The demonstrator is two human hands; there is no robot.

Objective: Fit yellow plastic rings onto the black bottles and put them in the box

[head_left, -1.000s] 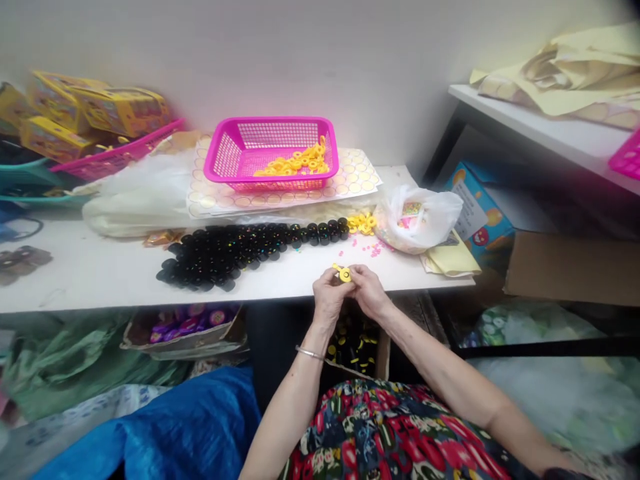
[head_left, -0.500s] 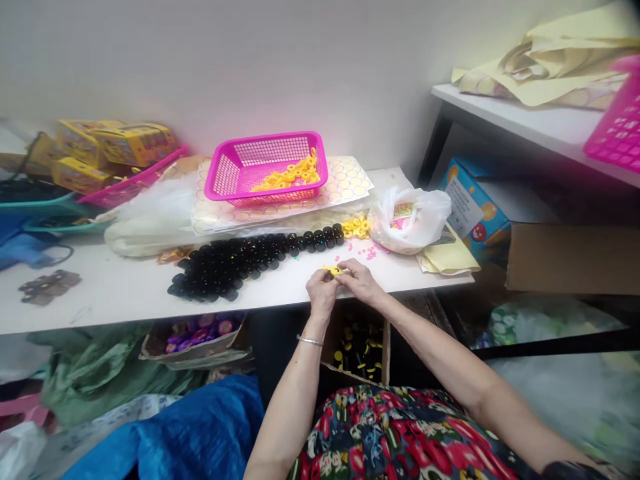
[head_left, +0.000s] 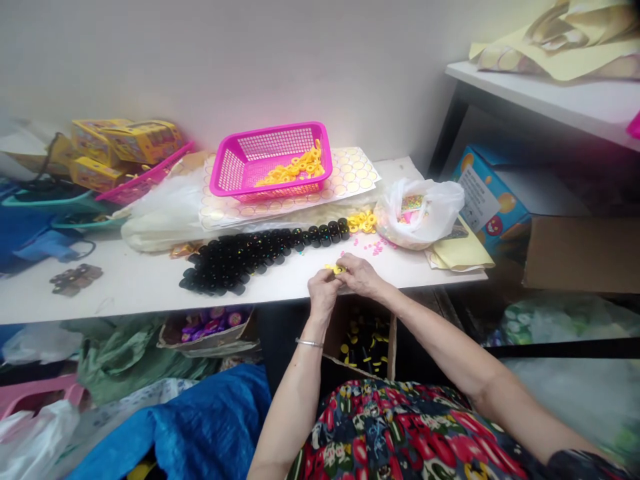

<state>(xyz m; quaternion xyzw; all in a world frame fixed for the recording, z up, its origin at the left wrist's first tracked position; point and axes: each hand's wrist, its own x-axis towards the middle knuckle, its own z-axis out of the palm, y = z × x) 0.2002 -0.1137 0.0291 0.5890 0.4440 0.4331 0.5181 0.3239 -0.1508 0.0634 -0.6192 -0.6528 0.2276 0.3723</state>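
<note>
Between my two hands, just above the table's front edge, is a small yellow plastic piece (head_left: 336,269) with a ring-like end. My left hand (head_left: 324,291) pinches it from the left, and my right hand (head_left: 361,275) grips it from the right, fingertips nearly touching. Behind my hands lies a long cluster of shiny black rounded pieces (head_left: 235,257). At its right end is a small heap of yellow ring-shaped pieces (head_left: 362,221). Tiny pink beads (head_left: 376,247) are scattered on the table close to my right hand.
A pink basket (head_left: 223,190) holding yellow pieces rests on printed sheets (head_left: 357,175). To the right are a white plastic bag (head_left: 440,207) and a blue box (head_left: 480,183). Below the table edge, a carton (head_left: 393,343) holds black and yellow pieces. Yellow boxes (head_left: 145,143) stand at left.
The whole view has shifted slightly, so the table's contents appear further right. Both hands stay together on the yellow piece, with only slight finger movement.
</note>
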